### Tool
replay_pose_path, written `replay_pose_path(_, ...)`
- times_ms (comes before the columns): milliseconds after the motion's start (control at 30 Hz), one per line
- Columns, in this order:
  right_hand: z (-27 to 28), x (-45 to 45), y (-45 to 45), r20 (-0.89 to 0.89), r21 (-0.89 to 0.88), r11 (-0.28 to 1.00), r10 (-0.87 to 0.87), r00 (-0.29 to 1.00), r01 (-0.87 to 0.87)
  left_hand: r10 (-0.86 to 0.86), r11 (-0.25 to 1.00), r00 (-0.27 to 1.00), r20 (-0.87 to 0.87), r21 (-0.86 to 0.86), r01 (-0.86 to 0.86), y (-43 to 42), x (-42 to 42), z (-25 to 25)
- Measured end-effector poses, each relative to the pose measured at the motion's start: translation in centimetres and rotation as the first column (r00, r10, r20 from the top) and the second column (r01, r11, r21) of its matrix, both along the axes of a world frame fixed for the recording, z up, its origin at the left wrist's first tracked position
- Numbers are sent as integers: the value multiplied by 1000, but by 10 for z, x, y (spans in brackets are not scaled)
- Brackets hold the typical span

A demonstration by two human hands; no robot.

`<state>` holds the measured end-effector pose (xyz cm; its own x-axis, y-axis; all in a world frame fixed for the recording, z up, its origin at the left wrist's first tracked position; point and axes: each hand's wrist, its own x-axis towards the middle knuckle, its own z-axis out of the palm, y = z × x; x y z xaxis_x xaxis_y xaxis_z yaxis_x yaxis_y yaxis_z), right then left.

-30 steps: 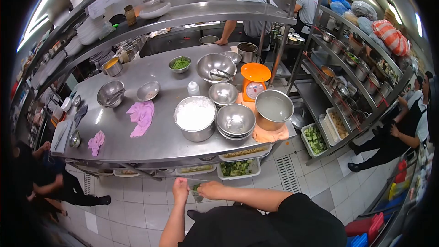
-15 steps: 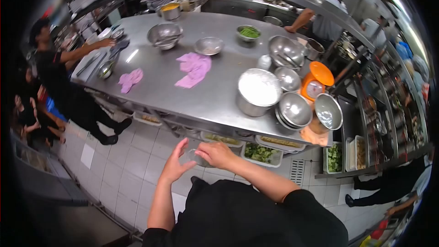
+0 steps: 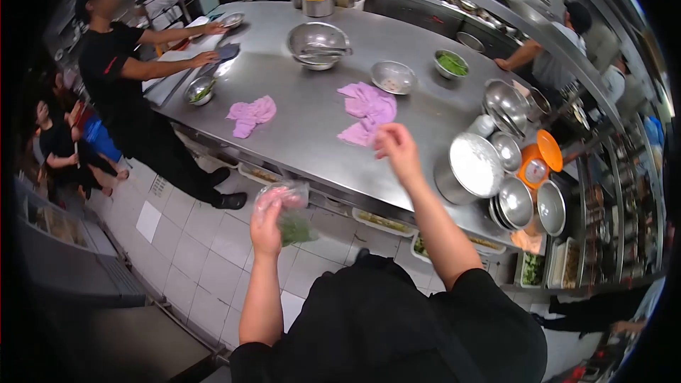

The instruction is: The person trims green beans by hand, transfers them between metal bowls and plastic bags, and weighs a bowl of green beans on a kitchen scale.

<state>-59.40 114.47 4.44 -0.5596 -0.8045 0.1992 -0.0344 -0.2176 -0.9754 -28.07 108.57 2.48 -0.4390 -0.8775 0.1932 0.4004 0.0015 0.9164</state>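
Note:
My left hand (image 3: 267, 232) is closed on a clear plastic bag (image 3: 296, 191), low in front of the steel table. The bag's crumpled upper part covers my fingertips, and they show through it. Green contents (image 3: 296, 229) show in the part of the bag that hangs right of the hand; I cannot tell their kind. My right hand (image 3: 399, 152) is raised over the table's near edge, its fingers loosely bent with nothing visible in them. Just beyond it lies a crumpled pink cloth (image 3: 370, 104); whether they touch I cannot tell.
On the steel table (image 3: 305, 138) stand a second pink cloth (image 3: 251, 115), a large pot (image 3: 477, 164), an orange scale (image 3: 533, 170) and several metal bowls (image 3: 394, 78). A co-worker (image 3: 113, 64) reaches over the left end. Food trays (image 3: 383, 223) sit beneath the table.
My hands have parted: the right has let go of the bag and moved up and right over the table. My left keeps the bag, whose green contents now show. The view has turned left.

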Motion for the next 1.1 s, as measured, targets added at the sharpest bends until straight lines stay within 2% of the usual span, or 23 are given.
replay_pose_path(33, -26, -34, -20, 63, 91, 993, -82, 995, 76, 134, 987, 991, -2, 89, -133, -21, 4, -14)
replay_pose_path(100, -75, -108, -53, 214, 219, 965, -189, 958, 141, 265, 955, 964, -6, 135, -262, -65, 10, -19)
replay_pose_path(133, -99, -149, -72, 162, 310, 921, -297, 941, 237, 357, 920, 934, -14, 179, -348, -91, 13, -22)
replay_pose_path(167, -111, -180, -85, 155, 328, 907, -328, 932, 264, 370, 908, 927, 64, 186, -375, -125, 18, -34)
replay_pose_path(200, -120, -204, -100, 267, 336, 880, -430, 862, 335, 407, 894, 911, 74, 174, -413, -156, 21, -33)
replay_pose_path(267, -132, -247, -126, 271, 410, 820, -527, 805, 399, 380, 871, 859, 344, 178, -457, -221, 22, -29)
replay_pose_path(300, -134, -258, -140, 295, 403, 815, -547, 784, 417, 407, 857, 843, 352, 172, -485, -260, 23, -36)
replay_pose_path(367, -151, -281, -160, 305, 385, 821, -544, 782, 421, 509, 829, 732, 453, -29, -558, -339, 32, -60)
replay_pose_path(400, -165, -292, -167, 291, 367, 835, -522, 802, 410, 523, 817, 713, 466, -36, -576, -375, 35, -62)
replay_pose_path(467, -170, -294, -173, 353, 306, 837, -542, 763, 453, 549, 742, 637, 541, 34, -669, -444, 40, -67)
replay_pose_path(567, -140, -273, -178, 315, 342, 808, -580, 751, 480, 599, 657, 586, 545, 83, -749, -548, 65, -113)
replay_pose_path(600, -140, -272, -181, 285, 376, 797, -585, 759, 473, 605, 646, 575, 551, 83, -759, -564, 66, -117)
replay_pose_path(667, -155, -285, -182, 305, 363, 833, -529, 792, 417, 573, 679, 663, 482, 174, -713, -590, 62, -123)
replay_pose_path(700, -162, -293, -179, 323, 344, 863, -479, 816, 370, 562, 701, 666, 490, 144, -698, -613, 70, -149)
replay_pose_path(800, -160, -299, -175, 306, 320, 845, -521, 797, 429, 471, 726, 716, 515, 235, -646, -643, 78, -180)
replay_pose_path(867, -155, -297, -165, 223, 293, 825, -551, 804, 484, 547, 669, 701, 456, 265, -694, -622, 64, -155)
replay_pose_path(933, -147, -293, -152, 182, 267, 830, -542, 820, 490, 552, 673, 656, 514, 190, -715, -606, 68, -140)
replay_pose_path(967, -142, -293, -152, 141, 239, 827, -548, 825, 509, 503, 700, 630, 592, 150, -699, -603, 78, -136)
replay_pose_path(1067, -102, -243, -188, 140, 129, 881, -470, 871, 455, 562, 677, 617, 550, 122, -726, -585, 96, -119)
replay_pose_path(1100, -85, -218, -206, 164, 115, 919, -392, 905, 377, 570, 671, 613, 547, 121, -731, -583, 108, -117)
